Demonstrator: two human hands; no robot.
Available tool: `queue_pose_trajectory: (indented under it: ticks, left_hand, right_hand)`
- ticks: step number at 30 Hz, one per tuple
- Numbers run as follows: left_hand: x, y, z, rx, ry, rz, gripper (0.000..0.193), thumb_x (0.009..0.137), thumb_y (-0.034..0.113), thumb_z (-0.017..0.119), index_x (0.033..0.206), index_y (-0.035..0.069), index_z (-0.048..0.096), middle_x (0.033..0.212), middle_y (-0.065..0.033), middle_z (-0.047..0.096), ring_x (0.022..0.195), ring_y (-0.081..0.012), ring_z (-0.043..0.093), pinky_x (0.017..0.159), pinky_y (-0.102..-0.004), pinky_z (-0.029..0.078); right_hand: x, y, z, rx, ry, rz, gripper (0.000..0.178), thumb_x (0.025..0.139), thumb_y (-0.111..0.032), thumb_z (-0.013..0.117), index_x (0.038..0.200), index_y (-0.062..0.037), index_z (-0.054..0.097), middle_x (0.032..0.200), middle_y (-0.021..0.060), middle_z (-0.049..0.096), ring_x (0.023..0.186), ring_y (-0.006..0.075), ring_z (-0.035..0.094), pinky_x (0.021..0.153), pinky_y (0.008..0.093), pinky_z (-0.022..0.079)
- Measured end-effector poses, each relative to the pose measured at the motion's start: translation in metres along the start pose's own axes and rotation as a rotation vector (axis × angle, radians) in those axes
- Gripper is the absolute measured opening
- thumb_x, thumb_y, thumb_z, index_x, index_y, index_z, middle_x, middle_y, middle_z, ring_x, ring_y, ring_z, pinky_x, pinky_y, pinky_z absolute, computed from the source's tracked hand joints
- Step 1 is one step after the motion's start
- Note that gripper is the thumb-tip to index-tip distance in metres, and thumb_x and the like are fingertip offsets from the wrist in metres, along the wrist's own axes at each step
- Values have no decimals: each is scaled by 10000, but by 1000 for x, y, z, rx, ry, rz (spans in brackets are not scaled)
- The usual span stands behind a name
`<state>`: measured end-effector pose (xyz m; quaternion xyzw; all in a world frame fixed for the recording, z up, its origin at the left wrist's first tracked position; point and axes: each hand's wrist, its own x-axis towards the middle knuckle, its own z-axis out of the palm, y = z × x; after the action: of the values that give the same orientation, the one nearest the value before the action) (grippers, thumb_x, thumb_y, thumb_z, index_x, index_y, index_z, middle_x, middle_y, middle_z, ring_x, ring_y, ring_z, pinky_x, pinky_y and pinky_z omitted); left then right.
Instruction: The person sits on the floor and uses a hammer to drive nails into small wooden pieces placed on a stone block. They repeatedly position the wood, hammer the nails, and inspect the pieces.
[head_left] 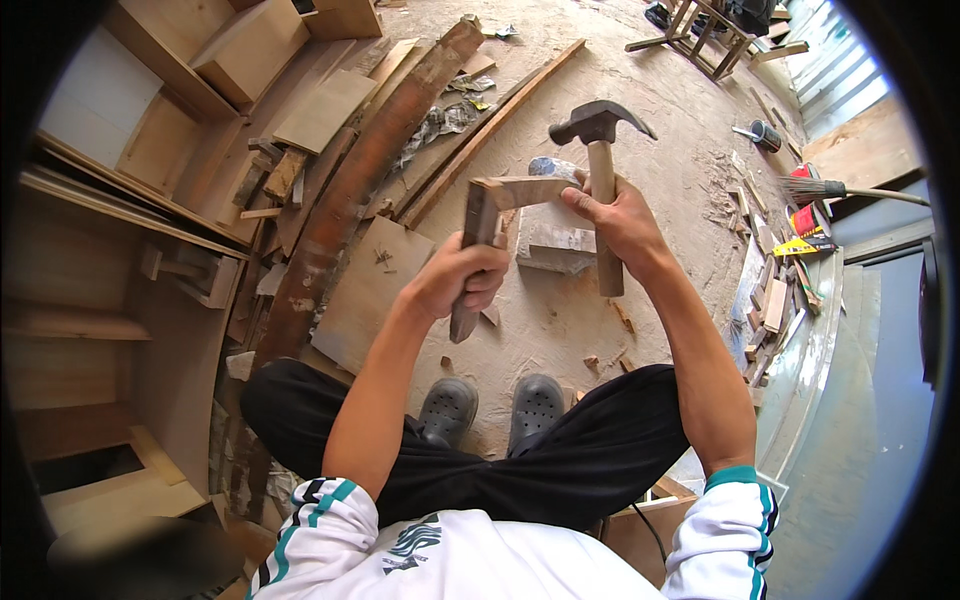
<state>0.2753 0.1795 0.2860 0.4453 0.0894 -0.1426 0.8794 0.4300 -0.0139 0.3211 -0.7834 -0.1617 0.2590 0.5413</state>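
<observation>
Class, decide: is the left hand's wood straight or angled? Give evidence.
Angled: the wood forms a corner, one leg in the left hand, the other reaching the right hand.

My left grip (470,274) is curled tight in a fist, the left forearm (375,382) angling up and inward from my side. My right grip (625,225) is higher, fingers wrapped, thumb extended inward; the right forearm (692,335) slants inward too. The hands stand apart.
</observation>
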Motion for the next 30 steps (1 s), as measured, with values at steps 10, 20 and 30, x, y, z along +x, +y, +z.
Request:
queue_pose_trajectory:
  ticks: [10,20,30]
  left_hand:
    - [2,34,-25,-289,-532,-167,309,960,380,534,784,141,449,523,52,363,414,-81,408,421,-253,399]
    - [11,49,3,661,525,332,629,1007,629,393,906,28,550,622,-32,544,519,-106,559,473,-251,462]
    - [29,41,-6,619,523,241,708,987,683,360,798,19,518,561,-35,489,391,-124,471,363,-290,393]
  right_hand:
    - [10,8,-4,87,-218,-277,213,877,-87,765,1021,-5,631,923,0,622,826,79,559,759,252,480]
    - [7,3,-2,53,-44,-185,269,846,-137,788,993,14,621,885,42,657,803,121,586,751,296,490]
    - [1,10,4,-198,64,-304,277,847,-155,798,993,1,621,866,99,691,778,195,637,734,337,506]
